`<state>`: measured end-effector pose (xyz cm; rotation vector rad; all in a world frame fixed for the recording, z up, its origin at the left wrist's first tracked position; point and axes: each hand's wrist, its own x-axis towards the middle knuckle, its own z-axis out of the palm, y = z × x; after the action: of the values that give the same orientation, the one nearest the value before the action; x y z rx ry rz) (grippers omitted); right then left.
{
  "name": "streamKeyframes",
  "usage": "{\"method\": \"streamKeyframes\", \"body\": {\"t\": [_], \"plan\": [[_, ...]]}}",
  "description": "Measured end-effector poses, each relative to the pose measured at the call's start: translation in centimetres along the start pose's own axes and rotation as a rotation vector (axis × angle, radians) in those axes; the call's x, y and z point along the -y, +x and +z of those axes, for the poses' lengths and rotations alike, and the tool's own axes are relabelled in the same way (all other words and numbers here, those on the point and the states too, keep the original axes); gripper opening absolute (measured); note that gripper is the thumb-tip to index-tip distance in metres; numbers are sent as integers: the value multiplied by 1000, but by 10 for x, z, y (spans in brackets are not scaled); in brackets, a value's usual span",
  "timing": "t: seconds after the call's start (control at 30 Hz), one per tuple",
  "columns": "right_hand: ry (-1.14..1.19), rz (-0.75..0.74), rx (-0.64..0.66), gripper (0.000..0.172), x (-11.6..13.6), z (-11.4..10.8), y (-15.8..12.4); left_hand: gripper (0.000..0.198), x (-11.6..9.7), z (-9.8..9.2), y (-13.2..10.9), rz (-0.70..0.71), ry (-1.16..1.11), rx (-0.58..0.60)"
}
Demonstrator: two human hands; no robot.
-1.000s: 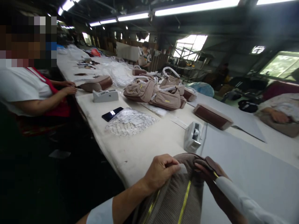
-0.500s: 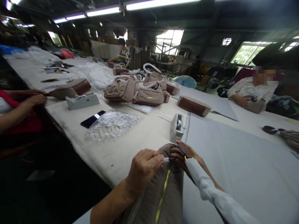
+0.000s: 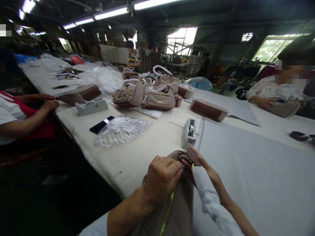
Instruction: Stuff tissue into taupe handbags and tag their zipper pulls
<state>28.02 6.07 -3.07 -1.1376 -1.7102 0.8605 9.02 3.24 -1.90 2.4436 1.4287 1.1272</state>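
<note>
A taupe ribbed handbag [image 3: 157, 219] with a gold zipper [image 3: 167, 209] stands in front of me at the table's edge. My left hand [image 3: 163, 178] is closed in a pinch at the zipper's far end, on a small white strip [image 3: 183, 166] that is mostly hidden by the fingers. My right hand [image 3: 205, 165] grips the bag's far corner, beside a brown leather tab [image 3: 193, 155]. From that tab a handle wrapped in white paper [image 3: 209, 200] runs down toward me, over my right forearm.
A tape dispenser [image 3: 189, 132] stands just beyond the bag. Farther off are a patterned plastic bag [image 3: 123, 129], a phone [image 3: 99, 126], a grey dispenser [image 3: 91, 106] and several taupe bags [image 3: 158, 100]. Grey sheeting [image 3: 246, 164] covers the right. Co-workers sit left and right, handling bags.
My left hand has moved right and closer to the bag's corner, covering most of the white strip. The whole view has shifted slightly. My right hand keeps its grip.
</note>
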Motion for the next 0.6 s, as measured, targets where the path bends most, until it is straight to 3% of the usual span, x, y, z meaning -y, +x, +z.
{"method": "streamKeyframes", "body": {"t": [0.13, 0.27, 0.4, 0.5, 0.6], "plan": [[-21, 18, -120, 42, -17, -10, -6, 12, -5, 4, 4, -83, -96, 51], [-134, 6, -254, 33, -18, -2, -15, 17, -14, 8, 11, -143, -234, 100], [-165, 213, -171, 26, -10, 8, -22, 29, -20, 7, 7, -107, -398, 78], [-35, 406, -29, 34, -10, 11, -22, 41, -22, 1, -2, -108, -537, 54], [66, 462, 16, 38, -12, 15, -19, 35, -21, -6, -7, -387, -714, 27]]}}
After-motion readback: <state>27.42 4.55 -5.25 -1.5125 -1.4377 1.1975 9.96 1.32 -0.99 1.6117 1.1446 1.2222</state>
